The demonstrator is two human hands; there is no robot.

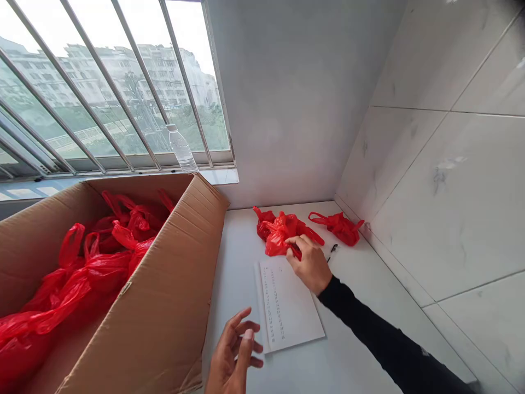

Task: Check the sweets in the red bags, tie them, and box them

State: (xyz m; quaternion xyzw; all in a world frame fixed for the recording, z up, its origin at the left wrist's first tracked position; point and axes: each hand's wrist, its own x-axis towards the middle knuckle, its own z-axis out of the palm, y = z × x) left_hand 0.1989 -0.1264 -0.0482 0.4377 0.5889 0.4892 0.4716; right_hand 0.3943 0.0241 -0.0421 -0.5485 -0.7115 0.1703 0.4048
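My right hand (310, 264), in a black sleeve, reaches over the top of the notebook to a bunched red plastic bag (279, 238). Its thumb and fingers are curled around the bag's near right edge. My left hand (234, 353) hovers beside the notebook's lower left corner, fingers apart and half bent, with nothing in it. The open notebook (293, 306) lies on the white tabletop (238, 273) and shows columns of small handwriting on its left side. Just beyond my right wrist lies a black pen (333, 250), partly hidden by the hand.
A large open cardboard box (172, 284) on the left holds several knotted red bags (102, 268). Another red bag (344, 227) lies by the tiled wall (451, 208). A clear plastic bottle (181, 149) stands on the sill of the barred window.
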